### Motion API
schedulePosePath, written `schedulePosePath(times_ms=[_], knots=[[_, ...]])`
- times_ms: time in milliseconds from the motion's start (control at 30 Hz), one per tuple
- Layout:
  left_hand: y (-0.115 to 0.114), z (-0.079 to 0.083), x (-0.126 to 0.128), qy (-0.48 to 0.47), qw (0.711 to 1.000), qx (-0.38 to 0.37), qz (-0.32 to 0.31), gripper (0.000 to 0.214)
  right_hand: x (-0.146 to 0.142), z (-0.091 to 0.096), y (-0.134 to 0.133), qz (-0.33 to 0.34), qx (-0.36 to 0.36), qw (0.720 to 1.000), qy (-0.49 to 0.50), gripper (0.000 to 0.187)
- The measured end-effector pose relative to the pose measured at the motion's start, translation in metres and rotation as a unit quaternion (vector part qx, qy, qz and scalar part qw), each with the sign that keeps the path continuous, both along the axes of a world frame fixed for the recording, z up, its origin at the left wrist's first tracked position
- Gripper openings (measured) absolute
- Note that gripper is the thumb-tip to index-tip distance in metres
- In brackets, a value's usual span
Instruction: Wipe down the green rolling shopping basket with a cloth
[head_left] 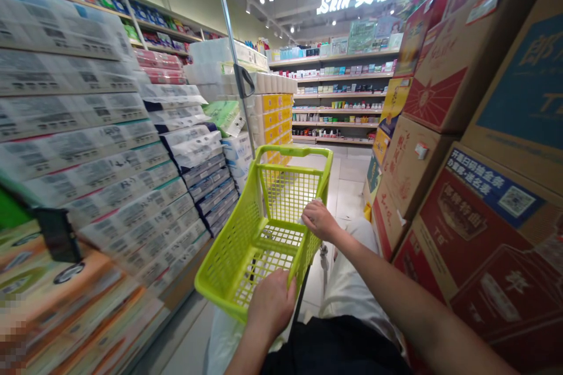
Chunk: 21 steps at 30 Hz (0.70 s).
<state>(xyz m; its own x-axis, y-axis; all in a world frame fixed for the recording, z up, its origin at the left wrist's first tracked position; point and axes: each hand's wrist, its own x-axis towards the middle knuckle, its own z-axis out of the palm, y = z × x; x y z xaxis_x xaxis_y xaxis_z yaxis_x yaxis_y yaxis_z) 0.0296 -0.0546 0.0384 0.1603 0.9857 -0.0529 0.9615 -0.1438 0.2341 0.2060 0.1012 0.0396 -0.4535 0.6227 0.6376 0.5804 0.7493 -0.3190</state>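
A lime-green plastic shopping basket (246, 228) sits in front of me in a store aisle, and I see nothing inside it. My left hand (270, 304) is closed over the basket's near rim. My right hand (320, 220) grips the right rim, fingers curled over the edge. A grey metal pole (233, 53) with a handle rises behind the basket.
Stacked packs of tissue paper (132, 187) line the left side. Cardboard cartons (461, 158) are piled high on the right. The tiled aisle floor (347, 187) runs ahead to shelves of bottles (338, 99) under a lit sign.
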Motion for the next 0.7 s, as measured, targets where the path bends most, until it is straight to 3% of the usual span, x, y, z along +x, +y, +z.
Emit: schedulePosePath(times_ms=[100,200,300,367,500,600,700], knots=[[-0.002,0.001,0.001,0.003,1.000,-0.003,0.004,0.034,-0.003,-0.001,0.005,-0.049,-0.001,0.998,0.036,0.033],[-0.004,0.003,0.002,0.007,1.000,-0.005,0.006,0.033,-0.023,-0.015,-0.028,-0.050,-0.007,0.995,0.082,0.032],[-0.006,0.006,0.001,0.009,1.000,-0.011,0.004,0.032,-0.039,-0.028,-0.068,-0.009,-0.013,0.995,0.101,0.027],[-0.008,0.007,-0.001,0.009,1.000,-0.019,0.005,0.031,-0.039,-0.029,-0.078,0.023,-0.010,0.997,0.076,0.026],[-0.011,0.008,-0.003,0.007,1.000,-0.016,0.003,0.033,-0.018,-0.014,-0.044,0.066,0.007,0.998,-0.015,0.030],[-0.010,0.006,-0.002,0.001,1.000,-0.010,-0.002,0.033,-0.003,-0.001,-0.007,0.002,-0.010,1.000,0.016,0.033],[-0.008,0.004,0.000,-0.006,1.000,-0.001,0.001,0.032,-0.008,-0.003,-0.002,-0.047,-0.012,0.996,0.069,0.034]])
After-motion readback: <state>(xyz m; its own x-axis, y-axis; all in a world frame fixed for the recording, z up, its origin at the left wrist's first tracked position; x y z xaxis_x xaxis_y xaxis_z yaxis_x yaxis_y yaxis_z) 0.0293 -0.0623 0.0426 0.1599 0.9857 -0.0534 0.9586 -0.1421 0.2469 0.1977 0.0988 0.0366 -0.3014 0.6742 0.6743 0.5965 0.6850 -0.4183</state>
